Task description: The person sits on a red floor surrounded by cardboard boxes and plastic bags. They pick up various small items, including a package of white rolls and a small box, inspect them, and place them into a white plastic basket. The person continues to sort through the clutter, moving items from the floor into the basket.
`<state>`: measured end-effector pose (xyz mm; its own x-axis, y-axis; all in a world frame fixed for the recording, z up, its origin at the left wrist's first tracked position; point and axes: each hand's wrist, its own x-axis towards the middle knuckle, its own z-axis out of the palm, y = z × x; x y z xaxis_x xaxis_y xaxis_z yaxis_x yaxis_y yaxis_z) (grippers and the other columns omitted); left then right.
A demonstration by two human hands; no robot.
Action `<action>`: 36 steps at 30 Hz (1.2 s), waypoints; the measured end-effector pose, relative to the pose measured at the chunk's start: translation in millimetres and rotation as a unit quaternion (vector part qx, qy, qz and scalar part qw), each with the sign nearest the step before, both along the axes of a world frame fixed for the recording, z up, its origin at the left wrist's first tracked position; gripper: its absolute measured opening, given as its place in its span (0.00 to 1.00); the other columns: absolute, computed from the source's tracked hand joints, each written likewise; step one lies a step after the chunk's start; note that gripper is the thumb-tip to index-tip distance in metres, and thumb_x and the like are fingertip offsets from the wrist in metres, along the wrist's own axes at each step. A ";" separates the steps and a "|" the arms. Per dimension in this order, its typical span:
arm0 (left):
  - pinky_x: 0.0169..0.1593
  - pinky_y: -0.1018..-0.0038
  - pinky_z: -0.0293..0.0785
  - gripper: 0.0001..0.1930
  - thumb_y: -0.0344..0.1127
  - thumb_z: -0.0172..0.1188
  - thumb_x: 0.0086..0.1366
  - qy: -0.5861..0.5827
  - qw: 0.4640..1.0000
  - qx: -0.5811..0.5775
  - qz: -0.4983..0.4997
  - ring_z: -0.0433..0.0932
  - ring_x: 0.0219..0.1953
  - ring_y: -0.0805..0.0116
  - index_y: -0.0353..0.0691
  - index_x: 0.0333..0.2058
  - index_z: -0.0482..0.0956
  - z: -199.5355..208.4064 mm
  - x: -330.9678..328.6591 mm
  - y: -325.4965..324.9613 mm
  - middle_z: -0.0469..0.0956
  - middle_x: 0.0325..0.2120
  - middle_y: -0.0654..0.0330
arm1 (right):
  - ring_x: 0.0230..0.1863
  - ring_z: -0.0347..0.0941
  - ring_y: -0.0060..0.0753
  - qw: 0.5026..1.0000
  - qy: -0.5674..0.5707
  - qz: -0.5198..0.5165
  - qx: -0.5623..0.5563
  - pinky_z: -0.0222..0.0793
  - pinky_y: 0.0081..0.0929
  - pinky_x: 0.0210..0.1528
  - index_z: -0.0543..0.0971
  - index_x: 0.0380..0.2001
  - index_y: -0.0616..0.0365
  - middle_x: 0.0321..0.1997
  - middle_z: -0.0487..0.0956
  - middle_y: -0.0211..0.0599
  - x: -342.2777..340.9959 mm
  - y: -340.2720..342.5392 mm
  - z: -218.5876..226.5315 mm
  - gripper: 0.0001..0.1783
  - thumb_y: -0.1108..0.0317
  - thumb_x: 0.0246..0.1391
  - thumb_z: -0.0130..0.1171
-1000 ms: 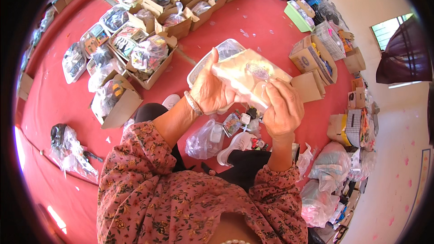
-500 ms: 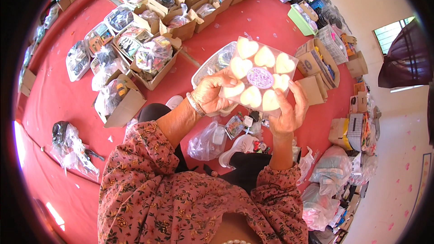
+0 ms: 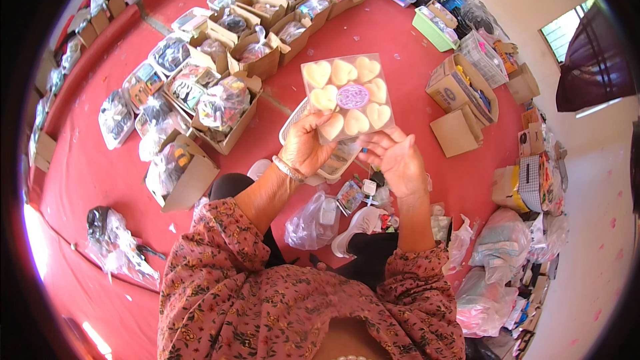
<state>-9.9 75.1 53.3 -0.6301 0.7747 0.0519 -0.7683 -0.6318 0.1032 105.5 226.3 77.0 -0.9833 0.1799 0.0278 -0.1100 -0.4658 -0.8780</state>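
Left hand [image 3: 305,147]: closed on the near left corner of a clear square box [image 3: 348,96], thumb lying over the top face, other fingers mostly hidden beneath
Right hand [image 3: 399,163]: open, palm turned up, fingers loosely spread just under the box's near right corner; whether the fingertips touch it I cannot tell
Clear square box: raised in front of the body, above the red floor [image 3: 373,30], its face tilted up to view
Hearts [image 3: 344,72]: eight, pale cream, ringed inside the box about a purple oval label [image 3: 352,97]
White basket [image 3: 293,125]: behind and below the box, partly covered by it and by the left hand
Between the forearms: a clear plastic bag [image 3: 308,228] and, near it, a pale shoe [image 3: 357,228]
Left of the hands: rows of open cartons and trays, one carton [image 3: 233,135] holding a bulging clear bag [image 3: 224,101]
Right of the hands: a brown carton [image 3: 448,85] with its flap [image 3: 453,135] folded out; farther off, a green bin [image 3: 432,31]
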 end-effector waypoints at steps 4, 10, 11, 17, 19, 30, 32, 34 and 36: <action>0.55 0.66 0.60 0.22 0.26 0.51 0.55 0.079 0.996 -0.040 0.024 0.66 0.51 0.64 0.40 0.50 0.62 -2.8 7.4 1.6 0.68 0.47 0.59 | 0.38 0.72 0.30 0.994 -0.021 -0.092 0.058 0.69 0.29 0.41 0.67 0.45 0.64 0.37 0.75 0.40 -12.5 -21.2 -5.4 0.23 0.56 0.53 0.51; 0.55 0.67 0.59 0.27 0.28 0.59 0.52 0.162 0.984 -0.010 -0.074 0.67 0.50 0.66 0.40 0.52 0.61 -3.0 22.1 -1.0 0.67 0.49 0.62 | 0.32 0.71 0.21 0.962 0.052 -0.257 0.070 0.66 0.19 0.36 0.74 0.38 0.67 0.34 0.76 0.34 -9.3 -6.1 14.6 0.14 0.71 0.48 0.53; 0.55 0.67 0.59 0.28 0.29 0.59 0.52 0.155 0.984 0.008 -0.089 0.66 0.51 0.66 0.39 0.53 0.61 -2.3 22.0 -2.4 0.66 0.50 0.62 | 0.33 0.71 0.22 0.961 0.058 -0.264 0.064 0.65 0.18 0.37 0.74 0.37 0.68 0.35 0.76 0.35 -4.5 -0.7 19.2 0.14 0.70 0.48 0.51; 0.57 0.60 0.58 0.35 0.44 0.58 0.54 0.214 0.959 0.040 -0.181 0.62 0.55 0.57 0.32 0.55 0.56 5.5 14.2 -8.1 0.62 0.52 0.50 | 0.30 0.70 0.20 0.962 0.050 -0.243 0.114 0.65 0.16 0.35 0.74 0.33 0.68 0.30 0.75 0.33 13.5 17.7 31.3 0.14 0.66 0.49 0.48; 0.55 0.65 0.63 0.28 0.36 0.56 0.57 0.216 0.959 -0.015 -0.183 0.66 0.53 0.61 0.32 0.54 0.58 1.8 15.1 -10.0 0.66 0.50 0.52 | 0.28 0.69 0.18 0.958 0.024 -0.237 0.162 0.62 0.15 0.31 0.75 0.30 0.68 0.27 0.75 0.31 14.8 15.9 33.0 0.13 0.67 0.47 0.49; 0.49 0.72 0.67 0.21 0.26 0.58 0.53 0.290 0.934 -0.155 -0.138 0.72 0.44 0.70 0.33 0.47 0.66 2.9 25.1 -5.5 0.73 0.42 0.59 | 0.21 0.57 0.11 0.949 0.004 -0.195 0.246 0.51 0.13 0.23 0.73 0.22 0.65 0.19 0.67 0.22 13.8 16.2 27.8 0.10 0.67 0.46 0.53; 0.50 0.73 0.66 0.21 0.26 0.58 0.53 0.296 0.932 -0.159 -0.134 0.72 0.44 0.70 0.33 0.48 0.66 3.1 25.3 -5.2 0.73 0.42 0.59 | 0.21 0.56 0.11 0.946 0.007 -0.196 0.257 0.49 0.13 0.22 0.73 0.21 0.64 0.18 0.66 0.21 12.7 13.9 30.1 0.10 0.67 0.46 0.53; 0.50 0.73 0.66 0.21 0.25 0.57 0.54 0.293 0.934 -0.154 -0.137 0.72 0.44 0.70 0.33 0.48 0.66 2.6 25.1 -5.1 0.73 0.42 0.59 | 0.21 0.56 0.11 0.941 0.003 -0.194 0.279 0.49 0.13 0.22 0.73 0.21 0.64 0.18 0.66 0.21 12.7 15.1 31.0 0.10 0.67 0.47 0.53; 0.49 0.73 0.66 0.21 0.25 0.56 0.54 0.279 0.939 -0.153 -0.131 0.72 0.44 0.70 0.33 0.48 0.66 1.2 26.1 -3.4 0.73 0.42 0.59 | 0.21 0.56 0.11 0.941 -0.003 -0.183 0.284 0.49 0.13 0.22 0.73 0.21 0.64 0.18 0.66 0.21 12.1 17.3 30.2 0.10 0.67 0.47 0.53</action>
